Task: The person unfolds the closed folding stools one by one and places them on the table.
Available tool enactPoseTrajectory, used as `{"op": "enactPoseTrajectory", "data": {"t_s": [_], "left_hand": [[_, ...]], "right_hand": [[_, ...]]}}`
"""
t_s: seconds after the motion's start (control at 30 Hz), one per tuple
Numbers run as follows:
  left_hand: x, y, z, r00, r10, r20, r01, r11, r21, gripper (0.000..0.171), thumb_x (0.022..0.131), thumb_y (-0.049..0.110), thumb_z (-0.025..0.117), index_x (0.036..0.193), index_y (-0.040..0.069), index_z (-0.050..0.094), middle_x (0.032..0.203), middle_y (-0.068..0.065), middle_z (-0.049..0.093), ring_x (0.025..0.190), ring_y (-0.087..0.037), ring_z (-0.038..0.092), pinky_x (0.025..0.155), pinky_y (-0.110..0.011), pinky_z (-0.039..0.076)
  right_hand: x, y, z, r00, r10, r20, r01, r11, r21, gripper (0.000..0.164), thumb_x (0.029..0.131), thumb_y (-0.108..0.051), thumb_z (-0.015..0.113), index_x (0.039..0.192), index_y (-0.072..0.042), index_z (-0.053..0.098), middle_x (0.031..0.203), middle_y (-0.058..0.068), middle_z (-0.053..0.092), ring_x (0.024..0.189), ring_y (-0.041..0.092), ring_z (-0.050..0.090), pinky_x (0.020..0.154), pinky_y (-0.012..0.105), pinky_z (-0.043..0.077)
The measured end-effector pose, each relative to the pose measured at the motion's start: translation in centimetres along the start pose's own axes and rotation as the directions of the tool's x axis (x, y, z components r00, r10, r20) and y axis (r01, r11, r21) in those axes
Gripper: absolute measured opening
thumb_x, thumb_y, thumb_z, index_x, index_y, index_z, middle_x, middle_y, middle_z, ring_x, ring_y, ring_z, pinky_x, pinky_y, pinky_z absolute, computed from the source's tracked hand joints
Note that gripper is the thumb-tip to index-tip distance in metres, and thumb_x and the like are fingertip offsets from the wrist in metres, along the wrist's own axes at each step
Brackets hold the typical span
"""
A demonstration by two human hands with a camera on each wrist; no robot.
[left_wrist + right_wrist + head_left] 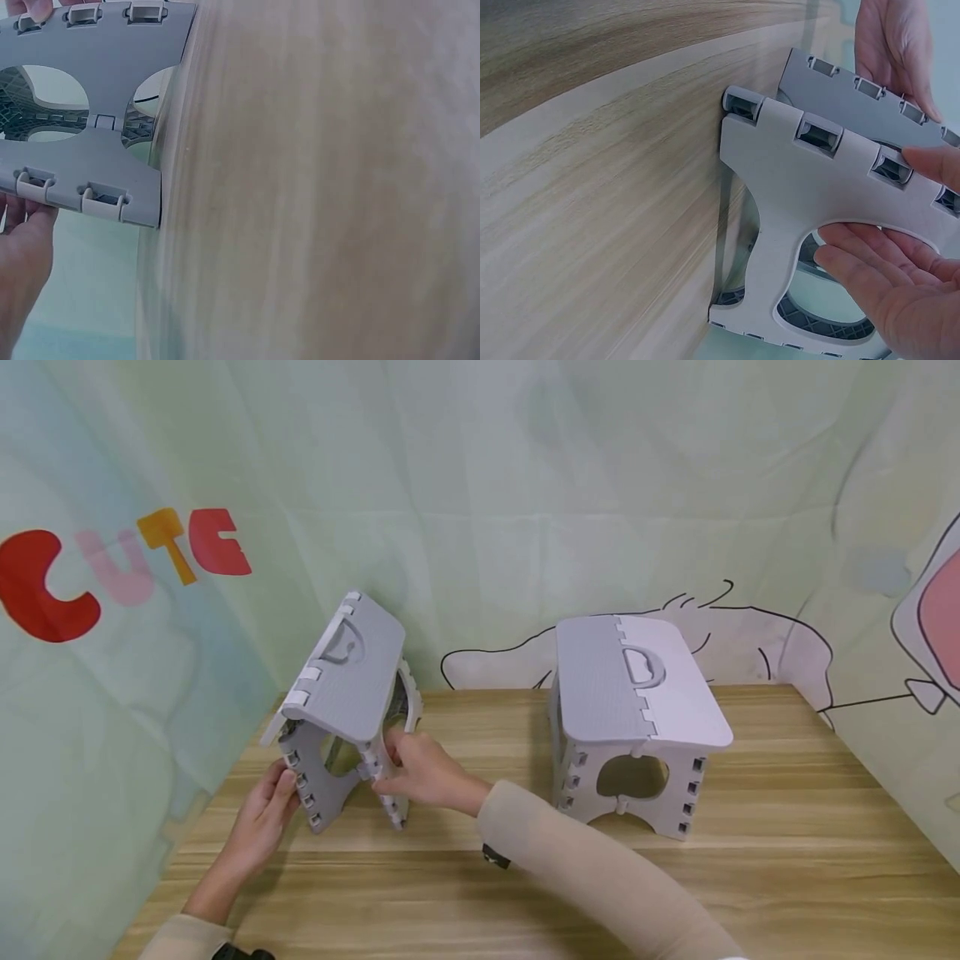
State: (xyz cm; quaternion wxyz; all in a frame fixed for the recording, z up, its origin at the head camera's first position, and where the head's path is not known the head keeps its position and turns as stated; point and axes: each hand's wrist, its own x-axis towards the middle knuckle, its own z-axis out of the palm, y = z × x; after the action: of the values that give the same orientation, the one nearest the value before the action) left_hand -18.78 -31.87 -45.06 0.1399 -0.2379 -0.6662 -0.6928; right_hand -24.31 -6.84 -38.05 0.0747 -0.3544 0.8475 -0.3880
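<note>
A grey and white folding step stool (pixel 367 664) stands half folded at the left of the table, its top bent into a peak along the hinge. My left hand (pixel 258 822) grips the outer edge of its left leg, thumb in front and fingers behind. On the other side my right hand (pixel 431 770) holds the white leg panel (pixel 780 165). In the right wrist view, its thumb presses the hinged edge and its fingers reach into the leg's cutout. The grey leg (pixel 112 161) fills the upper left of the left wrist view.
A second folding stool (pixel 600 681), grey and white, stands unfolded with a flat top at the right. Both rest on a wood-grain table (pixel 465 877). A pale printed curtain (pixel 480 485) hangs close behind and along both sides.
</note>
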Motion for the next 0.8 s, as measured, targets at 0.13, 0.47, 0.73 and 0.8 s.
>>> {"op": "enactPoseTrajectory", "data": {"t_s": [0.13,0.47,0.73,0.8], "left_hand": [[0.01,-0.02,-0.01,1.000,0.004,0.006,-0.004,1.000,-0.003,0.033,0.109,0.003,0.026,0.133,0.010,0.048,0.130,0.004,0.058,0.123,-0.004,0.054,0.101,-0.016,0.043],[0.03,0.02,0.04,1.000,-0.009,0.001,0.009,1.000,0.004,0.034,0.109,0.003,0.026,0.132,0.013,0.050,0.128,0.004,0.058,0.121,-0.003,0.055,0.100,-0.015,0.044],[-0.15,0.36,0.02,0.998,-0.053,-0.027,0.055,0.996,0.066,0.029,0.109,0.006,0.028,0.131,0.012,0.048,0.126,0.008,0.058,0.119,0.001,0.054,0.098,-0.013,0.043],[-0.15,0.46,0.01,0.998,-0.062,-0.033,0.065,0.995,0.078,0.029,0.109,0.007,0.029,0.131,0.012,0.047,0.126,0.009,0.058,0.119,0.001,0.054,0.098,-0.012,0.043]], "right_hand": [[-0.16,0.10,-0.16,1.000,0.000,0.001,0.000,1.000,0.005,0.031,0.086,-0.013,0.079,0.107,-0.002,0.059,0.091,0.001,0.063,0.077,0.004,0.057,0.062,0.014,0.050],[-0.35,0.76,-0.33,1.000,-0.006,-0.004,0.006,1.000,0.004,0.031,0.086,-0.013,0.080,0.105,-0.002,0.058,0.093,0.004,0.064,0.078,0.005,0.058,0.063,0.014,0.050],[-0.66,0.78,-0.75,1.000,-0.019,-0.006,0.019,1.000,-0.007,0.031,0.085,-0.011,0.080,0.105,-0.002,0.058,0.093,0.005,0.065,0.079,0.010,0.060,0.063,0.015,0.050],[-0.77,0.79,-0.88,1.000,-0.020,-0.005,0.020,1.000,-0.007,0.030,0.085,-0.011,0.080,0.104,-0.002,0.058,0.093,0.006,0.064,0.082,0.014,0.062,0.063,0.015,0.050]]}}
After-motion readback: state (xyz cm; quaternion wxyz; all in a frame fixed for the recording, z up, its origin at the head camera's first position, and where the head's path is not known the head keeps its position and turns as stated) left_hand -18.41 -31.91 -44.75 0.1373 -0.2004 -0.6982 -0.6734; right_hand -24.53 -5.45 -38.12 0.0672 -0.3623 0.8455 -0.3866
